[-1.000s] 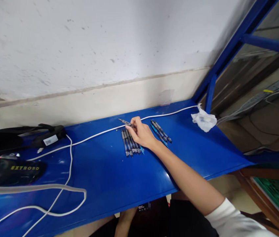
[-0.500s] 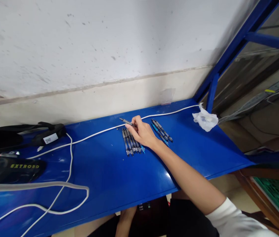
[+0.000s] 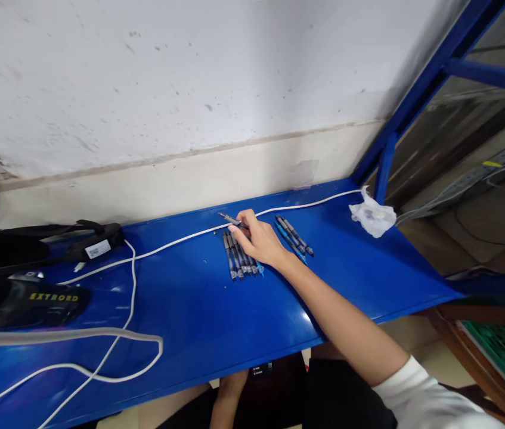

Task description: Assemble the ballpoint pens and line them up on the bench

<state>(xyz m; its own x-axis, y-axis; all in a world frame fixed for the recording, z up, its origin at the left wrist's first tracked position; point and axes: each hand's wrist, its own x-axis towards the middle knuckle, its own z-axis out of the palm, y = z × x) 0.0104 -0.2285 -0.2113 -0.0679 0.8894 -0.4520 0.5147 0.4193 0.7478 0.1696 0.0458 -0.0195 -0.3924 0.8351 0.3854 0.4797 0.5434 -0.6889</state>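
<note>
My right hand (image 3: 259, 238) is closed on a grey and black click pen (image 3: 228, 218), whose tip points up and left above the white cable. Just below the fingers lies a side-by-side row of several pens (image 3: 236, 256), mostly grey and black, with a blue one at the right end partly under my hand. Right of my wrist is a second small group of pens (image 3: 297, 234), dark ones and a blue one. My left hand (image 3: 233, 381) is low, below the table's front edge, beside a dark device (image 3: 274, 393) with a small lit patch; its fingers are hidden.
The blue table (image 3: 180, 322) runs along a stained wall. A white cable (image 3: 176, 242) crosses its back. At left lie a black strapped headset (image 3: 55, 304) and looped cables. Crumpled white tissue (image 3: 372, 217) sits at right near the blue frame (image 3: 384, 170).
The view has shifted slightly, moving the items at left a little to the right. My right hand keeps the pen in nearly the same place, its angle slightly changed.
</note>
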